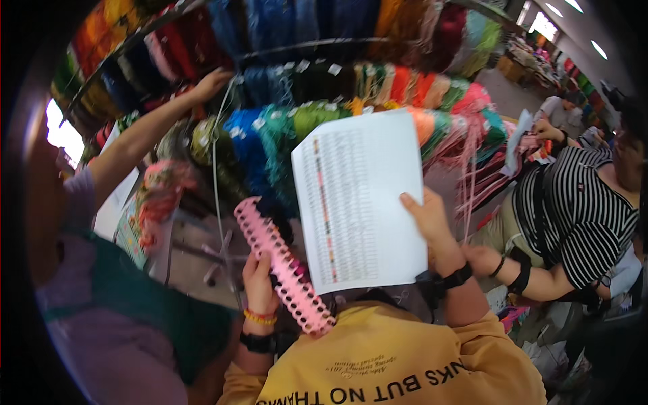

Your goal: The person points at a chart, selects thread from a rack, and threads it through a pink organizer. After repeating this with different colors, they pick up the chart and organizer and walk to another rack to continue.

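My left hand (pixel 260 286) is closed on a long pink strip (pixel 282 263) with rows of holes along both edges, like a thread holder card; it is tilted, its lower end near my yellow top. Some dark and magenta thread shows behind the strip. In my right hand (pixel 430 219) a white sheet of paper (pixel 388 202) is pinched by its right edge, the thumb on its front. The sheet carries a printed table with a narrow column of coloured squares. It stands upright beside the pink strip, partly covering the hanging yarn.
Skeins of blue, teal and green yarn (pixel 270 135) hang from rails ahead, with pink and coral ones (pixel 466 108) to the right. A person at the left (pixel 128 304) reaches to the rack. Another in a striped top (pixel 574 209) stands close at the right, holding a paper (pixel 518 143).
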Motion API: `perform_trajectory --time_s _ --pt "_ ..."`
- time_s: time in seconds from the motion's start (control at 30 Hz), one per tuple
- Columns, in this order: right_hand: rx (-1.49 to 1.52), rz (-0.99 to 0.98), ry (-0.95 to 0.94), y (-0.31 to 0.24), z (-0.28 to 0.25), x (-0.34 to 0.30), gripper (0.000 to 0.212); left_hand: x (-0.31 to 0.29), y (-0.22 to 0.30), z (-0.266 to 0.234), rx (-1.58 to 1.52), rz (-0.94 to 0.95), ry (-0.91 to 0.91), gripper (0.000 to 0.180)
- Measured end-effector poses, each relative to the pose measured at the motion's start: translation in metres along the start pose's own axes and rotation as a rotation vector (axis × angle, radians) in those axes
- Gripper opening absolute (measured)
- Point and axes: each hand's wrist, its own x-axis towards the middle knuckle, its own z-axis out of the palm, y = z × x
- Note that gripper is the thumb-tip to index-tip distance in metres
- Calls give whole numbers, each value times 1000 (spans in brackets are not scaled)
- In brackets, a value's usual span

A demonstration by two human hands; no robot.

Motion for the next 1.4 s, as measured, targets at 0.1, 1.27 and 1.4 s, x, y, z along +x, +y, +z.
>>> perform_trajectory --time_s 0.1,1.27,1.4 --pt "17 -26 -29 6 11 11 21 0 -2 -3 -20 47 -3 24" --pt "334 -216 -125 -24 50 196 20 30 70 104 197 590 141 29" --pt "125 -108 -150 -9 30 216 24 42 76 124 103 594 77 25"
